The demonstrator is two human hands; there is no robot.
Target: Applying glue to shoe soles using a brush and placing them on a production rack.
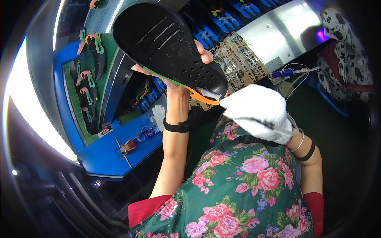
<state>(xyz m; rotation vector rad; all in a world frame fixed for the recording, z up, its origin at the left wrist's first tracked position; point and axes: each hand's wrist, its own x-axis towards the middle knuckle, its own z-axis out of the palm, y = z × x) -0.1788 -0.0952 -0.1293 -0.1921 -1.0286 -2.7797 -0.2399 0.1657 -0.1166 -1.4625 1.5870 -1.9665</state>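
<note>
A black shoe sole with an orange and green edge is tilted up in front of me, its ridged and perforated face showing. My bare left hand supports it from behind, with fingers wrapped over the far edge and the near edge. In a white cloth glove, my right hand is closed at the narrow end of the sole. A pale, flat-tipped tool, perhaps a brush, sticks out of that hand and touches the sole inside its orange rim. The glove hides the tool's handle and the fingers.
More black and orange shoe parts lie on a green belt at left. A blue ledge carries a small tool and a white glove. Brown taped cardboard and a metal plate lie beyond. Patterned cloth hangs at right.
</note>
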